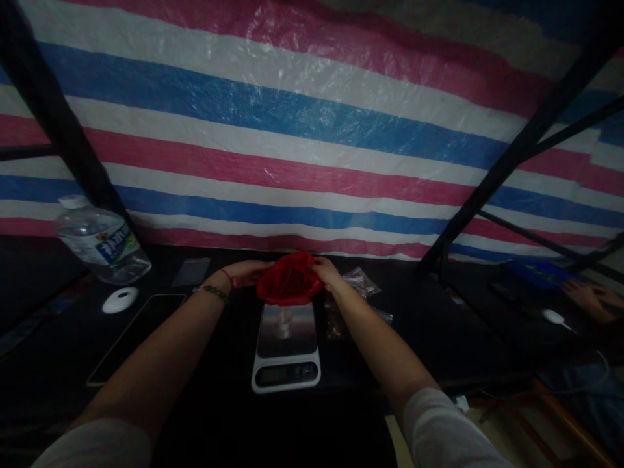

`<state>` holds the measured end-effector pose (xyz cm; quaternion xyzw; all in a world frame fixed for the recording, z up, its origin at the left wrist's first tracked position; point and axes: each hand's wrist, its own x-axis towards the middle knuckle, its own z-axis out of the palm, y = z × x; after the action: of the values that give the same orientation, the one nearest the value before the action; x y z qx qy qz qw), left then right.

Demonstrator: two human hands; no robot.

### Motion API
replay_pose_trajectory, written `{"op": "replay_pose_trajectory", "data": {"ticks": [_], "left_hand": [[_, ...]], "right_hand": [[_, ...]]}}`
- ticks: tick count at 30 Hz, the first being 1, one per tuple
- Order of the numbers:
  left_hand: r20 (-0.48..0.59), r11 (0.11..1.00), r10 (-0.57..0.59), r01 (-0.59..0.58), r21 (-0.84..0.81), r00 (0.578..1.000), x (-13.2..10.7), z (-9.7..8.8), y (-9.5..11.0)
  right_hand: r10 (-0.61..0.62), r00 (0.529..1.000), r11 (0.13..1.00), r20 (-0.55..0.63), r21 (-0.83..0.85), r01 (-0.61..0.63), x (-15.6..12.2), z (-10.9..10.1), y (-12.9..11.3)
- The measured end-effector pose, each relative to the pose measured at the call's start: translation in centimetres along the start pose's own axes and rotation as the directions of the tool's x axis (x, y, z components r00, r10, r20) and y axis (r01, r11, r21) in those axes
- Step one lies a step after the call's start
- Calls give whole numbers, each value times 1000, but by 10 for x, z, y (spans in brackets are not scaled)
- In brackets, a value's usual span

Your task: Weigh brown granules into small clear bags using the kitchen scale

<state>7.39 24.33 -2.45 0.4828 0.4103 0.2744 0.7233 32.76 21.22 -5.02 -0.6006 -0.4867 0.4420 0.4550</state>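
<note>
A red plastic bag (292, 286) with its mouth spread wide stands just behind a small kitchen scale (286, 351), partly over its far edge. My left hand (247, 273) grips the bag's left rim, and my right hand (327, 273) holds the right rim, fingers closed on the plastic. Inside the bag it is too dark to make out the contents. On the scale's metal plate sits a small clear object (285, 322). Clear zip bags (361, 283) with small brownish pieces lie beside my right hand and under my right forearm.
Left on the black table (219, 364) are a large water bottle (104, 240), a white mouse-shaped object (120, 299), a dark tablet-like slab (136, 338) and a flat clear bag (191, 272). Black frame bars rise on both sides. A co-worker's hand (587, 296) is far right, near a blue tray (541, 273).
</note>
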Motion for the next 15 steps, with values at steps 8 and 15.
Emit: {"op": "replay_pose_trajectory", "data": {"ticks": [8,15], "left_hand": [[258,996,-66,48,73,964,-18,-1,-3],[112,984,-50,29,175,992,-8,12,-3]], "right_hand": [[-30,999,995,-44,-92,26,-12,1,-8],[-63,992,973,-112,-228,36,-9,-1,-4]]}}
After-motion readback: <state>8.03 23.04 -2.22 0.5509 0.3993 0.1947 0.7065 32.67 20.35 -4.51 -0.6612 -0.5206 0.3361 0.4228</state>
